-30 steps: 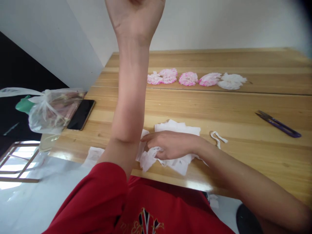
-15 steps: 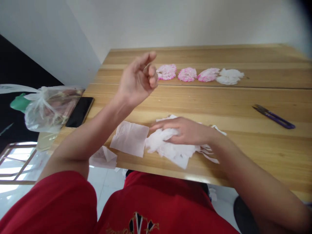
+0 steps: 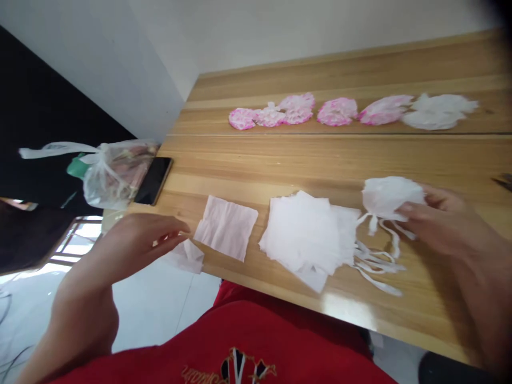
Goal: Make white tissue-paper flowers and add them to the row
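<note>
My right hand (image 3: pixel 436 213) is closed on the edge of a bunched white tissue paper piece (image 3: pixel 392 194), raised at the right above several thin white paper strips (image 3: pixel 380 266). On the left, my left hand (image 3: pixel 156 237) has its thumb and fingers pinched together; whether anything is between them is too small to tell. Just below its fingertips lies a folded pale pink tissue sheet (image 3: pixel 188 258) at the table's front edge. A flat pale pink tissue square (image 3: pixel 227 226) lies to the right of that hand. Between both hands sits a loose stack of white tissue sheets (image 3: pixel 300 232).
Along the back of the wooden table (image 3: pixel 280 165) runs a row of pink-edged tissue flowers (image 3: pixel 338 111), with a white tissue flower (image 3: pixel 440 111) at its right end. A phone (image 3: pixel 154 180) and a tied plastic bag (image 3: pixel 108 176) are at left. Thread snips (image 3: pixel 506 180) show at the right edge.
My right hand has moved right from the stack, taking the bunched white tissue with it. My left hand has come down from above the table toward the folded pink sheet. The view has shifted.
</note>
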`<act>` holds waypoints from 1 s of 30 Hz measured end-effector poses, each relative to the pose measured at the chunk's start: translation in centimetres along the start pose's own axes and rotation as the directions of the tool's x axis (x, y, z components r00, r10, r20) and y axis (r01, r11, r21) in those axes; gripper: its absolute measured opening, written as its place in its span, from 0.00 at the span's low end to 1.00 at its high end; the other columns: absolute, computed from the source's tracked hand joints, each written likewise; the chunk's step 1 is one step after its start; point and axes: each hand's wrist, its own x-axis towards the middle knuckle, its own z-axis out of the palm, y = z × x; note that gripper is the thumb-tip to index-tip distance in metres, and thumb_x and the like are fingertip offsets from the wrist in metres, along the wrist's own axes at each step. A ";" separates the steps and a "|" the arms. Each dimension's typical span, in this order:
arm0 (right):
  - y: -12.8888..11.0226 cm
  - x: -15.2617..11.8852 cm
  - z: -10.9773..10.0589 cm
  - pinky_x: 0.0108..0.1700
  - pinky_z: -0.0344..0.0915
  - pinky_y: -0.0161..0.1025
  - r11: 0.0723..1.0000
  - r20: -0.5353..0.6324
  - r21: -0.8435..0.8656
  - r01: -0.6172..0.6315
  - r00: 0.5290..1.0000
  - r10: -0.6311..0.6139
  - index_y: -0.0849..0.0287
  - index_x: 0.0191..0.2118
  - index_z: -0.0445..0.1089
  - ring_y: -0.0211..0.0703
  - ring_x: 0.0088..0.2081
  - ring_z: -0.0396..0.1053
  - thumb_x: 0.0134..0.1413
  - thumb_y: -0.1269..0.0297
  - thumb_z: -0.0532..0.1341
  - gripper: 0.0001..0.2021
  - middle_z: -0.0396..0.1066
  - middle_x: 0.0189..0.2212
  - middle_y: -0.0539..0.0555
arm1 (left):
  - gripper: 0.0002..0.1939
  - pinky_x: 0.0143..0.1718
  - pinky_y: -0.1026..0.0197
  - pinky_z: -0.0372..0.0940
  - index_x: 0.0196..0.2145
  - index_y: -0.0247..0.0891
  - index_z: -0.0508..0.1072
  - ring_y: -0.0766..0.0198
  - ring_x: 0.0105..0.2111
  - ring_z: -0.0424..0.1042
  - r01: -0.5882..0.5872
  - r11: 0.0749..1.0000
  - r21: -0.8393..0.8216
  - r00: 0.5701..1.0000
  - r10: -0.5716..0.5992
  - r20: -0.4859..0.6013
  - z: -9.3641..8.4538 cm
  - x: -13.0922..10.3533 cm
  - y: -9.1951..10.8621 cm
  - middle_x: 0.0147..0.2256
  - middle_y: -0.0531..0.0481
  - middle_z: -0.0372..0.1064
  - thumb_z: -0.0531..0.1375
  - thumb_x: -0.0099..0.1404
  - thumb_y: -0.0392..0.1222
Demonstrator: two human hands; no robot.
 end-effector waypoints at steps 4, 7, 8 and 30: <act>0.0 0.2 0.2 0.27 0.64 0.50 0.994 -0.092 0.109 -0.029 0.995 0.040 0.51 0.25 0.77 0.50 0.26 0.71 0.18 0.65 0.76 0.17 0.76 0.30 0.60 | 0.13 0.31 0.62 0.62 0.43 0.46 0.75 0.60 0.32 0.74 0.103 0.969 0.226 0.977 -0.141 0.159 3.1 -2.5 -3.0 0.35 0.50 0.78 0.53 0.66 0.47; -0.5 0.2 0.8 0.27 0.64 0.50 0.995 -0.060 0.097 -0.010 0.998 0.016 0.50 0.25 0.77 0.50 0.25 0.71 0.19 0.65 0.75 0.16 0.76 0.30 0.59 | 0.14 0.28 0.64 0.60 0.42 0.44 0.74 0.62 0.27 0.73 0.171 0.960 0.224 0.971 -0.202 0.126 5.1 -2.7 -3.9 0.30 0.51 0.76 0.51 0.66 0.45; -0.6 0.1 0.9 0.27 0.64 0.50 0.996 -0.045 0.089 -0.007 0.999 0.011 0.51 0.25 0.77 0.49 0.25 0.71 0.18 0.64 0.75 0.17 0.76 0.29 0.59 | 0.14 0.27 0.64 0.60 0.40 0.43 0.74 0.62 0.27 0.72 0.182 0.956 0.228 0.971 -0.211 0.112 5.5 -2.7 -3.9 0.29 0.52 0.76 0.50 0.66 0.44; -0.7 -0.4 1.1 0.26 0.63 0.46 0.992 -0.094 0.122 0.034 0.995 -0.023 0.53 0.28 0.77 0.46 0.26 0.70 0.21 0.66 0.74 0.17 0.75 0.32 0.58 | 0.12 0.34 0.61 0.60 0.43 0.39 0.73 0.61 0.36 0.72 -0.076 0.980 0.186 0.996 0.067 0.058 8.6 5.4 1.8 0.39 0.48 0.75 0.51 0.68 0.40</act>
